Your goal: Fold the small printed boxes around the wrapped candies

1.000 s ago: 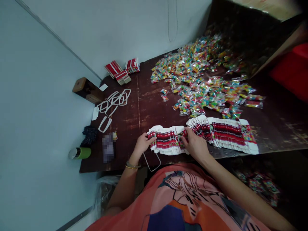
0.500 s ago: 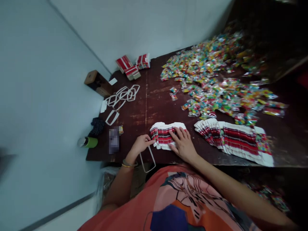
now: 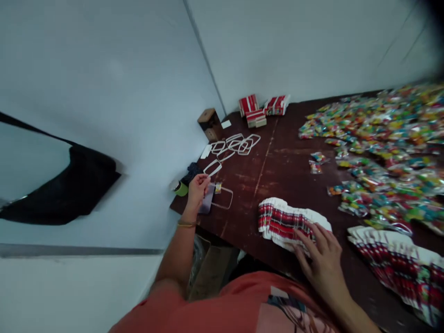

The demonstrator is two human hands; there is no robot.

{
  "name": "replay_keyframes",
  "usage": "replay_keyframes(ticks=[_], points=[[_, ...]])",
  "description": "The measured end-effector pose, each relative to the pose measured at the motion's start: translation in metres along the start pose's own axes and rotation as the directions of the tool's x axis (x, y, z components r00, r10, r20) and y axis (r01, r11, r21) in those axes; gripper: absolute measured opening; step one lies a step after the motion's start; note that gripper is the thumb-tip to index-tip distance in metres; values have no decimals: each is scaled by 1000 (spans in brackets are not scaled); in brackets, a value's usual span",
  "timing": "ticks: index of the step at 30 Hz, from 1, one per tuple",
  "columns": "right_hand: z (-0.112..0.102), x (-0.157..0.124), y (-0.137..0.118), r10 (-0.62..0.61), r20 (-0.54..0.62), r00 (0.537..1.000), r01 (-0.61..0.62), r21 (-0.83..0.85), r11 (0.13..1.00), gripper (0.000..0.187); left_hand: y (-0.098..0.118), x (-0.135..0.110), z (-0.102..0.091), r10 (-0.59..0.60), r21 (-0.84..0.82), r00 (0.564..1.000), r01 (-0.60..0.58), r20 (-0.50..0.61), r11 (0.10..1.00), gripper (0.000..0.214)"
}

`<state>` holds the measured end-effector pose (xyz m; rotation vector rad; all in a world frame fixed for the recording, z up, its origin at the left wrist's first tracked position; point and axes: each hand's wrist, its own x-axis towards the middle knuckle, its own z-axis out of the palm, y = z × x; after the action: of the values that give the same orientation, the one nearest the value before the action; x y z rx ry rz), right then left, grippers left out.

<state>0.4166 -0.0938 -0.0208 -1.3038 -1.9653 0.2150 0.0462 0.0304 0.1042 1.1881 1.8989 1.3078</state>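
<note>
My left hand [image 3: 197,190] is at the table's left side, thumb and fingertips pinched on a thin white rectangular loop [image 3: 232,198]. The loop stretches right from the fingers, over the edge of a purplish flat item [image 3: 206,200] and a small candy packet [image 3: 218,187]. My right hand [image 3: 322,256] lies with fingers spread on the right end of a fanned stack of red, black and white printed pieces [image 3: 274,221]. The kind of these pieces cannot be made out. A longer fanned row of the same pieces [image 3: 391,259] lies to the right.
More white loops [image 3: 239,144] lie at the back left, near a wooden box [image 3: 210,124] and red-white bundles [image 3: 255,115]. A green bottle [image 3: 181,188] stands by the left edge. Many clear candy packets [image 3: 381,125] cover the table's [image 3: 277,173] right side.
My left hand has moved away from the stack toward the table's left side, taking the white loop along. My right hand stays on the stack. The view has swung left.
</note>
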Motion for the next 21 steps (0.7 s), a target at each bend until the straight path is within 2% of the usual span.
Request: replay_keyframes(ticks=[3, 5, 7, 8, 9, 10, 11, 13, 15, 16, 17, 19, 21], points=[[-3, 2, -7, -25, -5, 1000, 25, -19, 1000, 35, 39, 60, 29, 122, 9, 980, -122, -159, 993, 21], [-12, 0, -13, -13, -8, 1000, 13, -45, 999, 35, 63, 92, 50, 182, 13, 959, -184, -218, 983, 26], [-24, -1, -13, 20, -9, 1000, -21, -75, 997, 33, 77, 105, 78, 244, 18, 946, -246, -214, 969, 28], [-32, -2, -9, 47, -17, 999, -49, -95, 994, 31, 78, 101, 95, 367, 133, 911, -346, -187, 929, 27], [-42, -4, -2, 84, -35, 996, -87, -117, 989, 29, 77, 90, 114, 479, 221, 874, -452, -87, 864, 26], [-55, -6, 9, 131, -69, 989, -140, -141, 980, 27, 72, 72, 132, 559, 238, 826, -558, 68, 795, 23], [-69, -11, 23, 188, -115, 975, -206, -168, 964, 24, 66, 47, 150, 612, 197, 753, -655, 242, 729, 22], [-104, -28, 54, 326, -244, 913, -381, -234, 894, 22, 50, -17, 178, 661, 93, 603, -766, 447, 636, 19], [-139, -53, 85, 473, -384, 793, -595, -319, 738, 29, 30, -82, 194, 659, 33, 460, -833, 596, 552, 20], [-154, -67, 97, 541, -432, 722, -688, -358, 632, 36, 21, -110, 198, 653, 13, 371, -875, 661, 484, 22], [-165, -81, 107, 605, -454, 654, -756, -389, 526, 44, 12, -132, 200, 632, 13, 303, -907, 714, 421, 24], [-178, -102, 120, 718, -426, 551, -823, -421, 381, 55, -3, -160, 203, 584, 30, 223, -947, 780, 321, 37], [-179, -112, 125, 792, -364, 491, -849, -407, 339, 55, -14, -167, 207, 547, 28, 158, -971, 822, 238, 48]])
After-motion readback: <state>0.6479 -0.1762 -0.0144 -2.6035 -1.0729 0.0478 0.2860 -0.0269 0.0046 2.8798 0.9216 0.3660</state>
